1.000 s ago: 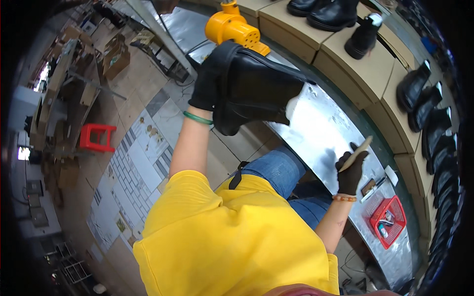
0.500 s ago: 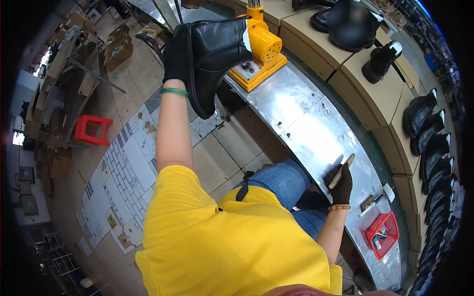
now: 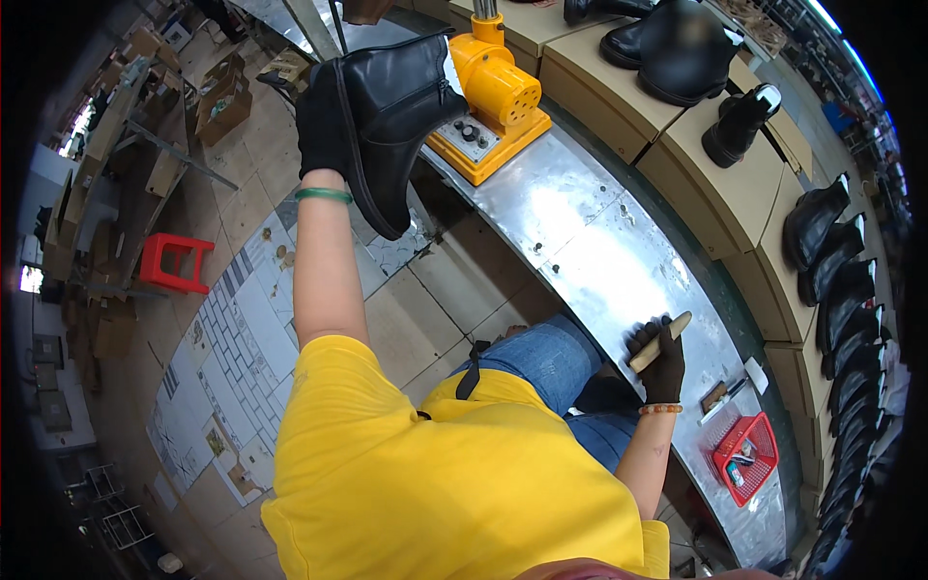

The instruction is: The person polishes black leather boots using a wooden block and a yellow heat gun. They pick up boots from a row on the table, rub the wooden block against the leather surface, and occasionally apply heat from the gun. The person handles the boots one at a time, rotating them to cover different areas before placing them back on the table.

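Upper left-centre of frame: left hand (image 3: 323, 130), in a black glove w/ a green bangle at the wrist, arm stretched up and out, fingers wrapped round the heel/back of a black leather ankle boot (image 3: 396, 121). Boot hangs sole-edge toward the camera, toe pointing down over the tiled floor (image 3: 242, 319), its upper end right beside a yellow box-shaped machine w/ knobs on an orange base (image 3: 493, 97); can't tell if boot and machine touch. Machine stands at the top end of a long shiny sheet-metal bench top (image 3: 599, 261) running diag. from top centre to lower right. Right-centre of frame: right hand (image 3: 659, 362), also black-gloved, bead bracelet at wrist, fingers closed round a pale wooden stick-like tool handle (image 3: 660, 341), hand resting on the bench's near edge. Lower right on bench: small red plastic basket (image 3: 744, 456) w/ small items in it. Behind bench, tan cardboard-coloured shelving (image 3: 715, 193) w/ more black boots along top and right edge of frame. Left of frame, on the floor: red plastic stool (image 3: 174, 263), cardboard boxes nearby. Person wears yellow shirt, blue jeans.
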The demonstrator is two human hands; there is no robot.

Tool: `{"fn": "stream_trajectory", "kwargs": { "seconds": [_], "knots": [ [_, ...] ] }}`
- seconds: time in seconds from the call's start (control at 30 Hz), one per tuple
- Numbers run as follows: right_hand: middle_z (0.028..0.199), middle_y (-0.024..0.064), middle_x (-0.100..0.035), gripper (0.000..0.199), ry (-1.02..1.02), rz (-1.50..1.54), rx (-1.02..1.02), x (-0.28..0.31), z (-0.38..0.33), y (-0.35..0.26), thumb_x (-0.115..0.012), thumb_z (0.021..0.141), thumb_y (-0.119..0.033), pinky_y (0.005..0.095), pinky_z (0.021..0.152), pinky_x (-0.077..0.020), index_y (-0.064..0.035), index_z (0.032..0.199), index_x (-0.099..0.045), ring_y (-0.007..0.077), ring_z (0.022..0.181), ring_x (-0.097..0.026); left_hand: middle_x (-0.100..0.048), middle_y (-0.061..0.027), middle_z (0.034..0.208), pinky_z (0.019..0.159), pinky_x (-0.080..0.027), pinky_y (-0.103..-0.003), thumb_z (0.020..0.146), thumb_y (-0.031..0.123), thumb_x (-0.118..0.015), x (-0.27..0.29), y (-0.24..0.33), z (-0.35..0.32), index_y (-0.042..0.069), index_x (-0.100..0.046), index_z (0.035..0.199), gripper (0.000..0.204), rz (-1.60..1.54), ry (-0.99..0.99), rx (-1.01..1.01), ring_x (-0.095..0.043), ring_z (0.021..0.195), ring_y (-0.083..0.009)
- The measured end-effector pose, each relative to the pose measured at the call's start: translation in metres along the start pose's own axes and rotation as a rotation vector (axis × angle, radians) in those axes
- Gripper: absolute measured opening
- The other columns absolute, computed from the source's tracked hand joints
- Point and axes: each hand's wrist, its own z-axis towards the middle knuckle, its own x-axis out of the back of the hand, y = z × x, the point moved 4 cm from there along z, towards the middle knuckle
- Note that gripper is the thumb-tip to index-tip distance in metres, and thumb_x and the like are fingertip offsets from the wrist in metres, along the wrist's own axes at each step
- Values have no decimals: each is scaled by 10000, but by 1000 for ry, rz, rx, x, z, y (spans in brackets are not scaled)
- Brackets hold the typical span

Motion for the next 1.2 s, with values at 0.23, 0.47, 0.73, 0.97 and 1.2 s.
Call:
{"fn": "stream_trajectory", "kwargs": {
  "seconds": [0.23, 0.47, 0.73, 0.97, 1.2],
  "knots": [
    [985, 107, -548, 284, 49, 142, 60, 7, -3, -7, -593, 881, -195, 518, 819, -489, -86, 1111, -466, 290, 879, -581, -551, -92, 1243, 1010, -399, -348, 966, 371, -399, -73, -21, -94, 38, -497, 1262, 457, -569, -319, 260, -524, 1135, -212],
    [835, 45, -523, 313, -138, 318, 429, -85, -31, -92, -564, 895, -413, 512, 821, -479, -116, 976, -508, 212, 797, -542, -541, -116, 1260, 1027, -381, -370, 940, 459, -391, -184, -50, -232, 36, -488, 1271, 547, -589, -794, 527, -514, 1151, -239],
    [731, -11, -522, 304, -662, 645, 391, -128, -38, -126, -589, 854, -445, 430, 869, -448, -144, 819, -562, 163, 750, -563, -528, -111, 1243, 1010, -397, -328, 921, 333, -507, -262, -15, -330, 8, -422, 1305, 510, -899, -1373, 963, -522, 1123, -189],
    [648, -51, -341, 412, -479, 638, 365, -127, -42, -116, -654, 770, -492, 279, 725, -386, -153, 685, -435, 83, 648, -398, -532, -92, 1231, 983, -420, -313, 910, 344, -527, -264, -15, -343, 12, -416, 1309, 530, -889, -1414, 1038, -530, 1094, -158],
    [688, -37, -375, 372, -634, 762, 270, -124, -31, -110, -621, 801, -506, 299, 687, -391, -157, 785, -492, 109, 636, -415, -521, -99, 1249, 987, -415, -317, 910, 356, -523, -262, -13, -340, 10, -404, 1322, 551, -881, -1386, 998, -525, 1101, -167]
  ]
}}
